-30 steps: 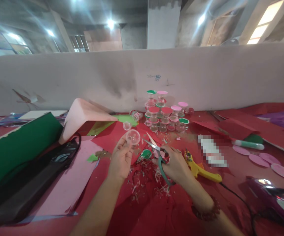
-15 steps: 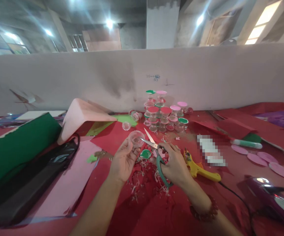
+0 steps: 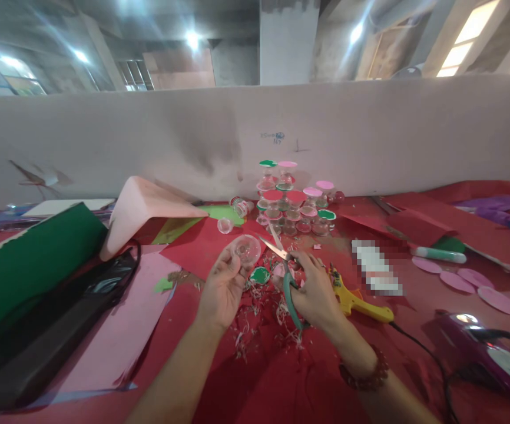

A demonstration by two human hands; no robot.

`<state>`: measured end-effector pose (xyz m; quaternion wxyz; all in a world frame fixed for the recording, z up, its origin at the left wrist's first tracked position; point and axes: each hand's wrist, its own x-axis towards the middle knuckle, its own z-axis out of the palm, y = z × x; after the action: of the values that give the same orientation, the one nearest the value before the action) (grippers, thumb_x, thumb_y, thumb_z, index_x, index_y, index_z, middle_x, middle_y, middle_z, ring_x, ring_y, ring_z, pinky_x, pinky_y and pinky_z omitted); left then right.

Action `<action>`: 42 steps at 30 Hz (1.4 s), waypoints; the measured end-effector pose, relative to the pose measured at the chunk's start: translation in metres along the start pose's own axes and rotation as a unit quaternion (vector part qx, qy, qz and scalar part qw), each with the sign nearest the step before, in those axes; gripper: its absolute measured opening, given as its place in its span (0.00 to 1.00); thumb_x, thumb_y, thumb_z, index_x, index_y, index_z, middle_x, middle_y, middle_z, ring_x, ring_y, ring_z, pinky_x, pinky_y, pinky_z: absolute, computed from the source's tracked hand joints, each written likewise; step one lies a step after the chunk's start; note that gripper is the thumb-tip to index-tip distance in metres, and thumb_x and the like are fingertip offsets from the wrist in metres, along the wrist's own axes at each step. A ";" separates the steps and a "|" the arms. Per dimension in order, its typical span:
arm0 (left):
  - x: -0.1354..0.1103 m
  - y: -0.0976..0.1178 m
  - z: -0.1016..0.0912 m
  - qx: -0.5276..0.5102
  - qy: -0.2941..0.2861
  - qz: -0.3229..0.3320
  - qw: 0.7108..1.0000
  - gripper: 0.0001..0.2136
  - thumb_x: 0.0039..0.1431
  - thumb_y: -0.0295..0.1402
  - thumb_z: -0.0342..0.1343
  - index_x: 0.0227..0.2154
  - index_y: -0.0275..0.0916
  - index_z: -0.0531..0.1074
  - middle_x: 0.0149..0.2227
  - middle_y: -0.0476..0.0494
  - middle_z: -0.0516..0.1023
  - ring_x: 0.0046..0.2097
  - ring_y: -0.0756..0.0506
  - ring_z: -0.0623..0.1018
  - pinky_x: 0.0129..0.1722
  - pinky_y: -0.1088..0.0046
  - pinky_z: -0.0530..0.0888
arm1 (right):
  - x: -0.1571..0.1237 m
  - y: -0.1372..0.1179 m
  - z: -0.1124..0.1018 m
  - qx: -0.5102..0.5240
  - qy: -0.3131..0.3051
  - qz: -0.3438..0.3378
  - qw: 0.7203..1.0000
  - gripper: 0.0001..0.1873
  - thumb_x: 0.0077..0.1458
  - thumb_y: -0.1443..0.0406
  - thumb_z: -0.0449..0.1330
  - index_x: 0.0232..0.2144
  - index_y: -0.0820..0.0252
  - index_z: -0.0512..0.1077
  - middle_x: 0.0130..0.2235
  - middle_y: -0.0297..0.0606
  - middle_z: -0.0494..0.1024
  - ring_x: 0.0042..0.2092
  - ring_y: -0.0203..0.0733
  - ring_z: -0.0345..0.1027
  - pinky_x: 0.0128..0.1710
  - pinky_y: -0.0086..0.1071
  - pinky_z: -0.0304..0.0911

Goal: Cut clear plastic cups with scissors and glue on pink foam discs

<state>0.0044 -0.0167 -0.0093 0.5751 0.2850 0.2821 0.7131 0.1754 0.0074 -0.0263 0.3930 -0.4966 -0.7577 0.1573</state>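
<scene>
The left hand [image 3: 224, 285] pinches a clear cup [image 3: 249, 248] between thumb and fingers, above the middle of the red worktop [image 3: 272, 388], with the cup's round face tilted toward the person. The right hand [image 3: 314, 288] is closed around the green handles of the scissors [image 3: 290, 294], whose blades are spread and point to the cup. One tip lies right by the rim; whether it touches cannot be told.

Below the hands, a green disc [image 3: 259, 275] lies beside pale scraps [image 3: 241, 344] strewn toward the worktop's near edge. Beyond them, at the far edge, a stack [image 3: 273, 197] of cups topped with red, pink and green discs stands before the wall [image 3: 149, 135]. A small cup [image 3: 225, 225] sits to the left of the stack.

Just right of the right hand lies a yellow glue gun [image 3: 367, 308], its cord running toward the near right corner, where a purple device [image 3: 469, 338] rests. Pink discs [image 3: 456, 282] lie toward the right edge, near a capped tube [image 3: 440, 255]. Toward the left edge, a black bag [image 3: 60, 330] lies between a pink sheet [image 3: 118, 330] and a green board [image 3: 34, 265].
</scene>
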 end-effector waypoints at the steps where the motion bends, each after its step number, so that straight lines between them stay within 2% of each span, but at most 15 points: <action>1: 0.000 0.000 -0.001 0.000 -0.003 0.000 1.000 0.13 0.53 0.27 0.58 0.43 0.40 0.74 0.48 0.43 0.76 0.39 0.50 0.76 0.41 0.76 0.75 | -0.001 -0.001 0.000 0.000 -0.009 -0.013 1.000 0.19 0.45 0.63 0.60 0.43 0.58 0.67 0.40 0.42 0.73 0.42 0.49 0.64 0.42 0.41 0.60; 6: 0.000 -0.003 -0.003 0.016 -0.007 -0.006 1.000 0.12 0.52 0.27 0.59 0.41 0.40 0.75 0.46 0.45 0.76 0.40 0.51 0.77 0.42 0.77 0.74 | -0.003 -0.004 0.001 -0.013 -0.021 -0.034 0.999 0.20 0.46 0.62 0.61 0.43 0.57 0.68 0.42 0.43 0.72 0.43 0.51 0.64 0.44 0.43 0.60; 10: -0.001 -0.006 -0.002 0.032 0.029 -0.019 0.999 0.09 0.50 0.26 0.61 0.36 0.39 0.77 0.40 0.47 0.78 0.38 0.52 0.77 0.41 0.79 0.74 | -0.002 -0.005 -0.001 -0.018 -0.012 -0.020 1.000 0.20 0.45 0.63 0.61 0.44 0.56 0.68 0.41 0.43 0.72 0.44 0.51 0.63 0.43 0.43 0.60; 15: -0.004 -0.010 0.000 0.041 0.039 -0.028 0.998 0.05 0.47 0.27 0.63 0.30 0.39 0.77 0.33 0.49 0.77 0.35 0.53 0.76 0.39 0.80 0.74 | -0.003 -0.006 -0.001 -0.011 -0.005 -0.017 1.000 0.19 0.45 0.67 0.59 0.43 0.57 0.68 0.41 0.43 0.72 0.44 0.50 0.63 0.45 0.43 0.60; 20: -0.006 -0.012 0.003 0.043 0.082 -0.033 0.995 0.04 0.45 0.26 0.64 0.27 0.38 0.77 0.35 0.48 0.78 0.35 0.52 0.77 0.39 0.79 0.74 | -0.003 -0.007 -0.002 -0.001 -0.007 -0.023 1.000 0.18 0.45 0.67 0.58 0.42 0.58 0.69 0.39 0.42 0.72 0.42 0.48 0.63 0.44 0.42 0.60; 24: -0.006 -0.013 0.005 0.042 0.078 -0.039 0.995 0.04 0.43 0.27 0.65 0.25 0.38 0.76 0.33 0.48 0.79 0.35 0.51 0.77 0.40 0.77 0.75 | -0.003 -0.007 -0.003 0.004 -0.008 -0.016 1.000 0.20 0.43 0.68 0.57 0.42 0.58 0.69 0.39 0.42 0.72 0.42 0.48 0.64 0.43 0.42 0.60; 28: -0.007 -0.013 0.008 0.039 0.070 -0.038 0.996 0.05 0.44 0.26 0.64 0.27 0.37 0.77 0.35 0.47 0.79 0.35 0.51 0.77 0.41 0.77 0.74 | -0.003 -0.008 -0.003 0.001 -0.007 -0.002 1.000 0.21 0.42 0.69 0.57 0.43 0.57 0.70 0.39 0.42 0.72 0.42 0.48 0.64 0.43 0.41 0.61; 34: -0.009 -0.012 0.010 0.071 0.032 -0.015 0.997 0.12 0.48 0.26 0.62 0.38 0.39 0.77 0.36 0.47 0.79 0.41 0.49 0.77 0.47 0.74 0.71 | -0.003 -0.008 -0.002 0.051 -0.004 0.008 0.999 0.20 0.42 0.71 0.57 0.41 0.56 0.72 0.38 0.40 0.74 0.39 0.45 0.67 0.39 0.35 0.62; 39: -0.008 -0.011 0.008 0.067 0.052 -0.015 0.996 0.16 0.49 0.26 0.61 0.43 0.42 0.75 0.42 0.47 0.79 0.46 0.48 0.76 0.50 0.73 0.69 | -0.003 -0.010 -0.002 0.100 -0.021 0.027 0.994 0.10 0.44 0.70 0.57 0.32 0.57 0.73 0.29 0.34 0.73 0.30 0.39 0.63 0.29 0.29 0.58; 42: -0.009 -0.009 0.010 0.068 0.044 -0.018 0.997 0.17 0.48 0.26 0.62 0.44 0.41 0.75 0.44 0.46 0.78 0.46 0.47 0.76 0.49 0.72 0.70 | -0.002 -0.012 -0.003 0.203 -0.078 0.075 0.973 0.03 0.45 0.66 0.59 0.26 0.59 0.71 0.23 0.30 0.67 0.25 0.34 0.58 0.25 0.27 0.53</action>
<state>0.0193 -0.0229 -0.0103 0.5542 0.2865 0.3606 0.6934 0.1710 0.0000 -0.0176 0.4125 -0.4481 -0.6991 0.3745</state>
